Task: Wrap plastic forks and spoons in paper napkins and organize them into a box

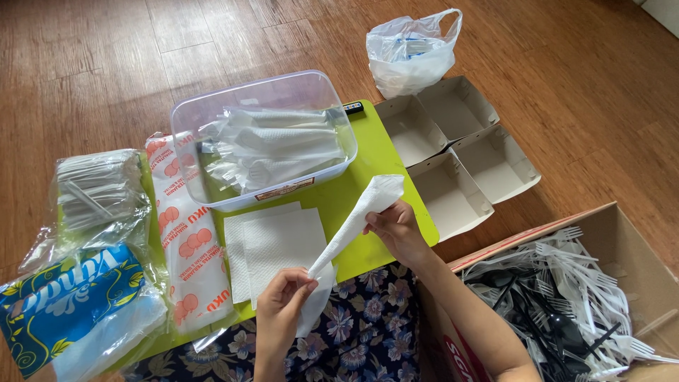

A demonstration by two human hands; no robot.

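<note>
Both hands pinch one rolled white napkin [351,225]: left hand [281,305] w/ fingers shut on its low tip, right hand [397,228] shut on the top part. Just left of the grip lie flat napkins [272,244] on a green board [385,152]. Past it sits a clear tub [263,134]. Right of it is a box of plastic forks [566,297].

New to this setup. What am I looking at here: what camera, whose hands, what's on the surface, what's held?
One picture, from a camera worn on a person's head, looking down. No machine: two bare hands. The left hand and right hand hold a rolled white napkin between them. Below lies a green tray with flat napkins, a clear tub of wrapped cutlery, a pack of straws and a blue tissue pack. On the wooden floor: empty paper boxes, a plastic bag and a carton of plastic forks.
</note>
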